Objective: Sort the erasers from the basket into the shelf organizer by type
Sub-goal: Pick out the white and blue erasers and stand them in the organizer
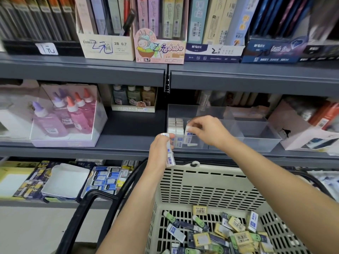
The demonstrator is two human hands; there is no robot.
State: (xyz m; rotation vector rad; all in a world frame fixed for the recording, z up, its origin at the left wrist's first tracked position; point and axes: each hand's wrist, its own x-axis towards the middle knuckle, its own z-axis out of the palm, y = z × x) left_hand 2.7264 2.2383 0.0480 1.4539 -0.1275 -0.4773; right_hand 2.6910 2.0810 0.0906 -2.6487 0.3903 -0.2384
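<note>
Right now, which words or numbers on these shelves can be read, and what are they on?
"1元": white tag.
"2B 0.7": beige carton.
"2B 0.7": pink carton.
"M&G": navy-and-white carton.
"640X1": dark blue carton.
Eraser wrappers and bottle labels: too small or blurred to read.

Two bare forearms reach forward and upward, side by side. The left hand (160,150) is held upright, its fingers curled round a stack of erasers (170,158). The right hand (208,132), slightly higher, faces palm down and pinches a single eraser (188,129) in its fingertips.
</note>
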